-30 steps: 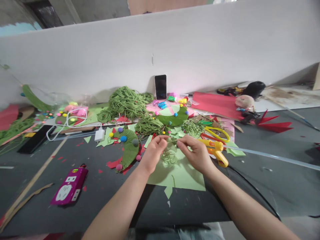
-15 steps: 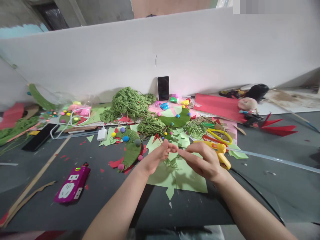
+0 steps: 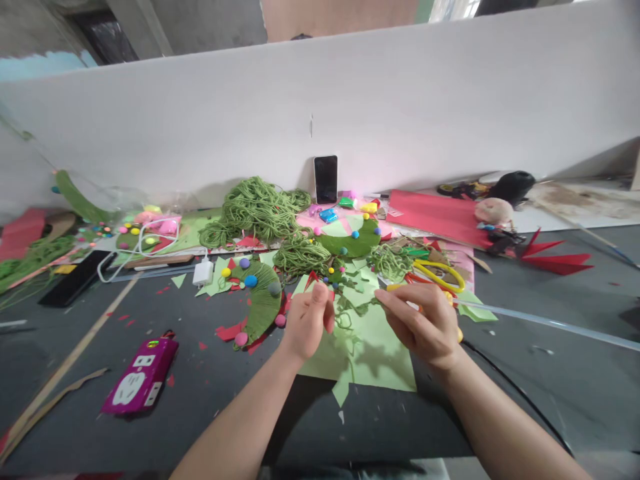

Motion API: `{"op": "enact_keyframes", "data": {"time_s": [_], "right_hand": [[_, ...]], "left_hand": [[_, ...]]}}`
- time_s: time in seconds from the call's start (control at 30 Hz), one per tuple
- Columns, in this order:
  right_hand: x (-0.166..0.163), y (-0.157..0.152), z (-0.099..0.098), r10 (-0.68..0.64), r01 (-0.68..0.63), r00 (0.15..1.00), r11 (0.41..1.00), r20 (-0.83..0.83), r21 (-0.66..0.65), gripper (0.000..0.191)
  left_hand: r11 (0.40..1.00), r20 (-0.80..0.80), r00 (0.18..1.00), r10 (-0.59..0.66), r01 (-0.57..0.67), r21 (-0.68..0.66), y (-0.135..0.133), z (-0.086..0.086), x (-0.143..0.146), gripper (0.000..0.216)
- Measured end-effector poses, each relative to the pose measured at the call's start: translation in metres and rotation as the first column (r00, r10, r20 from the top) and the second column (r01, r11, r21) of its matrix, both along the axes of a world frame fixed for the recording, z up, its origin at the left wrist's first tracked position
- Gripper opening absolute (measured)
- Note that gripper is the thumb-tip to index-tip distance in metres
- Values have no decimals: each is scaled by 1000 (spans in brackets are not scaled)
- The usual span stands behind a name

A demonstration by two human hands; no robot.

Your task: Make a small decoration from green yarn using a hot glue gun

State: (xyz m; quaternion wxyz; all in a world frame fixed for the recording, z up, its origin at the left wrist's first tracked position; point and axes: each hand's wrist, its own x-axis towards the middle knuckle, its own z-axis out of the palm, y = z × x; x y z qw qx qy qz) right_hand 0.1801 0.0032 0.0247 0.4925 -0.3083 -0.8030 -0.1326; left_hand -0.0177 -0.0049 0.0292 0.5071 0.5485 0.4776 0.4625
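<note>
Drawn apart, right hand (image 3: 424, 321) pinches green strand (image 3: 369, 305); left hand (image 3: 306, 321) curls, contents hidden.

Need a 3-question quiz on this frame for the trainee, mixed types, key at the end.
1. Multiple choice: which hand partly hides the glue gun?
A) left hand
B) right hand
C) neither

2. True or false: there is a gap between the left hand and the right hand.

3. Fill in: the sheet below the hands is pale ____.

Key: 1. B; 2. True; 3. green
</note>
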Motion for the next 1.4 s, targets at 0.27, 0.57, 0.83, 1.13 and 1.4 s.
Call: {"op": "enact_keyframes", "data": {"time_s": [0.27,0.57,0.83,1.13,1.4], "right_hand": [[0,4,-18,54,-46,987,997,152,-57,42],[-13,7,-8,214,-204,977,945,12,-257,43],[-21,6,-11,132,-256,955,824,-267,-506,26],[-22,9,-11,-6,-228,949,679,-316,-698,9],[-23,11,-15,13,-290,935,598,-353,-747,15]], "left_hand": [[769,535,832,-146,436,-468,4,-1,2,44],[915,301,950,-84,193,-354,6,2,1,28],[918,250,968,-13,111,-380,8,-1,5,33],[922,198,980,-1,78,-379,10,-10,7,30],[895,220,974,-48,140,-423,9,-11,11,27]]}}
